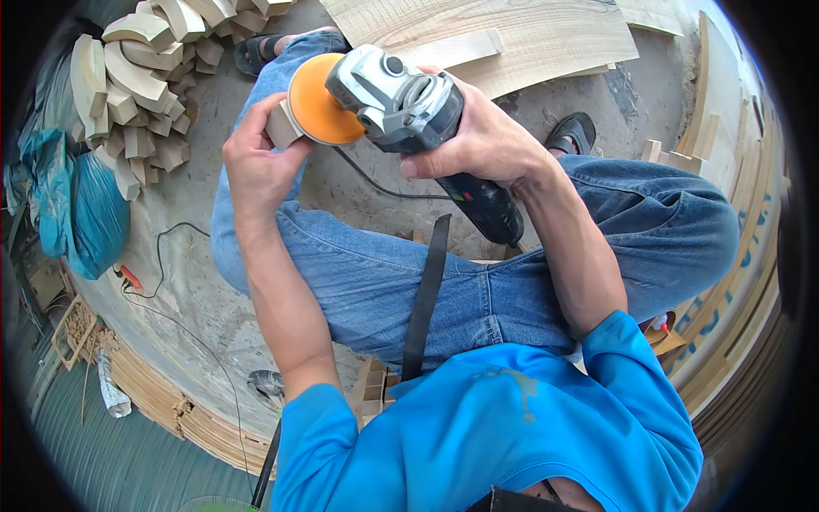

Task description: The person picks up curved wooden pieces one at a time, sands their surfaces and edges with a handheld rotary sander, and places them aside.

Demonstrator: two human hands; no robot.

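Note:
My right hand (486,132) is wrapped round the head of a grey and black angle grinder (388,94), its dark body slanting down toward my lap. An orange sanding disc (320,98) is fitted to the tool. My left hand (260,158) grips a small pale wooden block (281,126) between thumb and fingers. The block meets the lower left edge of the disc, which hides part of it; whether they touch I cannot tell. Behind the grinder, a curved wooden piece (461,49) lies on a wide wood-grain board (546,43).
Curved wooden pieces (136,72) are piled at the far left beside a blue plastic bag (98,213). A black cord (384,189) runs from behind the disc across the floor. Long planks (734,247) line the right side. Stacked strips (153,388) lie at the lower left.

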